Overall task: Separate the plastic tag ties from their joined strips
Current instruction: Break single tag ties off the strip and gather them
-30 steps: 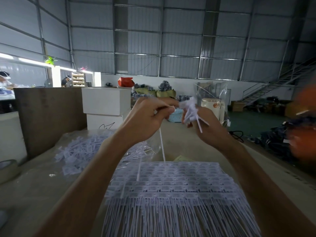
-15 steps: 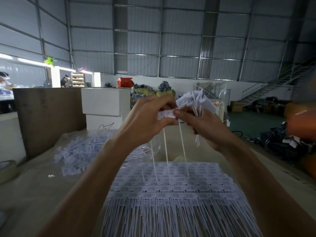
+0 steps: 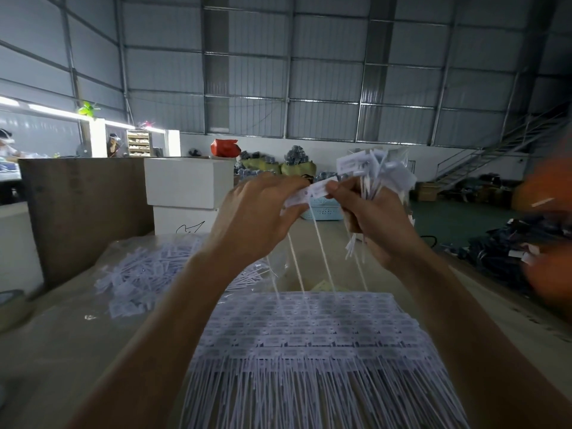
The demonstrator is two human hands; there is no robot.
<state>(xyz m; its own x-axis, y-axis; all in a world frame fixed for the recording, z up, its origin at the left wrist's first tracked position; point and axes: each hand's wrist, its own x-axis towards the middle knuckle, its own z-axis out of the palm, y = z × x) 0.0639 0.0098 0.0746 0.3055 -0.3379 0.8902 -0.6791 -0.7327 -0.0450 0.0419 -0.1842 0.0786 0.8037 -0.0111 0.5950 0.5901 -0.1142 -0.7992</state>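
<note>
Because the joined strip (image 3: 312, 193) is raised between both hands, its tails hang clear of the stacked strips (image 3: 309, 332) on the table (image 3: 62, 351). The left hand (image 3: 260, 218) pinches one end; the right hand (image 3: 377, 221) pinches the other while clutching a bundle of separated ties (image 3: 380, 171) (apparently kept for convenience). Loose ties (image 3: 145, 274) lie left.

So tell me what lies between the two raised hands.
In the head view, a short white joined strip of plastic tag ties bridges the left hand and right hand, both pinching it, thin tails dangling.
</note>
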